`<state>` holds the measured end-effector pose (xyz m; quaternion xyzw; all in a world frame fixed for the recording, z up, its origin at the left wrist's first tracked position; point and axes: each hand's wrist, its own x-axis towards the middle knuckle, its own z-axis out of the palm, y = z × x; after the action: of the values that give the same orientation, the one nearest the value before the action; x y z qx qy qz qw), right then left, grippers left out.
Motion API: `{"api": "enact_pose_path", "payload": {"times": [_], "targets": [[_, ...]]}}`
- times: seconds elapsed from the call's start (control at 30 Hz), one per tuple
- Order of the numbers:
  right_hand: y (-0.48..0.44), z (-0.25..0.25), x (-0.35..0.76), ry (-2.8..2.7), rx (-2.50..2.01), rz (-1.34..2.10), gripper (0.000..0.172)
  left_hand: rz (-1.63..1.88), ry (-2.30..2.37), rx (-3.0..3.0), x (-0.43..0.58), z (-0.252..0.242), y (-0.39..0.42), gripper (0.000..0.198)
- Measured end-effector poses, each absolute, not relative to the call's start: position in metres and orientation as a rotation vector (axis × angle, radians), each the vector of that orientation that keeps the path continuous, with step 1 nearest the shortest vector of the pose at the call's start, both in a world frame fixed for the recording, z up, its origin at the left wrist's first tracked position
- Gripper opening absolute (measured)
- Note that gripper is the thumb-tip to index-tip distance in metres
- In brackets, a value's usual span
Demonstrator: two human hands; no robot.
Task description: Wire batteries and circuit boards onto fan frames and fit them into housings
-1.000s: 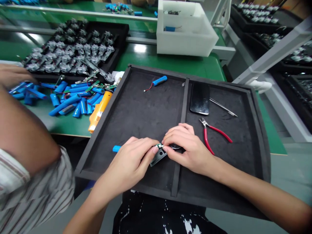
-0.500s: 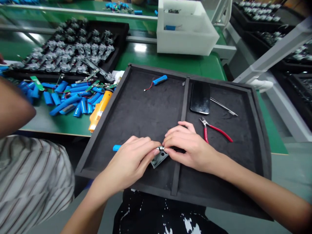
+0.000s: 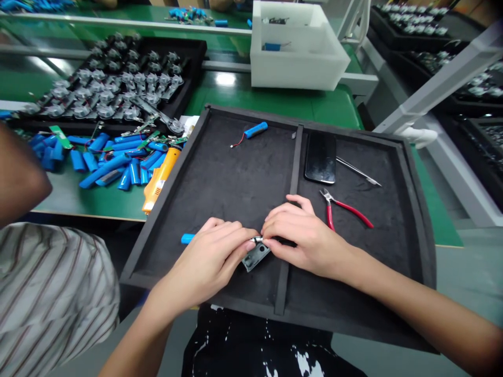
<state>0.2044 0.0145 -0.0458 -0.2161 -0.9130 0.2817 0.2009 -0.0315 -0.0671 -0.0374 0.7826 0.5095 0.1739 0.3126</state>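
My left hand (image 3: 220, 256) and my right hand (image 3: 294, 235) meet over the black foam tray (image 3: 236, 178), fingertips almost touching. Between them is a grey plastic housing (image 3: 256, 256) with a dark round hole. Both hands pinch at its upper edge, where a small shiny metal part (image 3: 257, 239) shows; the fingers cover most of it. From behind my left hand pokes the end of a blue cylindrical battery (image 3: 187, 239); whether the hand touches it is hidden. Another blue battery (image 3: 256, 130) with a thin red wire lies farther back in the tray.
Right of the divider lie a black phone (image 3: 320, 158), tweezers (image 3: 358, 171) and red-handled cutters (image 3: 346, 207). Left of the tray are an orange tool (image 3: 160, 180) and piled blue batteries (image 3: 118, 154). Behind stand a white bin (image 3: 294, 68) and a tray of grey assemblies (image 3: 194, 63). A co-worker's striped sleeve (image 3: 58, 293) is close on the left.
The view has shifted very slightly. Both hands keep the same pinch on the grey housing, and the co-worker's arm has moved a little to the left.
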Motion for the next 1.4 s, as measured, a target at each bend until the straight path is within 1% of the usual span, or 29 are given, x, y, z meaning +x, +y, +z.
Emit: {"api": "enact_pose_path", "payload": {"times": [0.27,0.67,0.87,1.07,1.3,1.33,1.4], "targets": [[0.01,-0.041,0.204,-2.605,-0.591,0.681,0.013,0.416,1.333,2.158,-0.031,-0.04,-0.065,0.018],[0.013,-0.045,0.205,-2.591,-0.558,0.697,0.013,0.439,1.252,2.281,-0.036,-0.045,-0.061,0.018],[0.017,-0.045,0.205,-2.59,-0.542,0.713,0.015,0.402,1.23,2.323,-0.035,-0.049,-0.061,0.023],[0.018,-0.049,0.203,-2.569,-0.549,0.76,0.012,0.403,1.197,2.275,-0.036,-0.049,-0.062,0.025],[0.021,-0.051,0.201,-2.562,-0.561,0.753,0.012,0.409,1.293,2.119,-0.035,-0.033,-0.067,0.018],[0.022,-0.051,0.202,-2.576,-0.567,0.74,0.013,0.427,1.31,2.097,-0.036,-0.032,-0.069,0.019],[0.024,-0.051,0.204,-2.603,-0.594,0.723,0.021,0.476,1.339,2.05,-0.038,-0.031,-0.072,0.016]]}}
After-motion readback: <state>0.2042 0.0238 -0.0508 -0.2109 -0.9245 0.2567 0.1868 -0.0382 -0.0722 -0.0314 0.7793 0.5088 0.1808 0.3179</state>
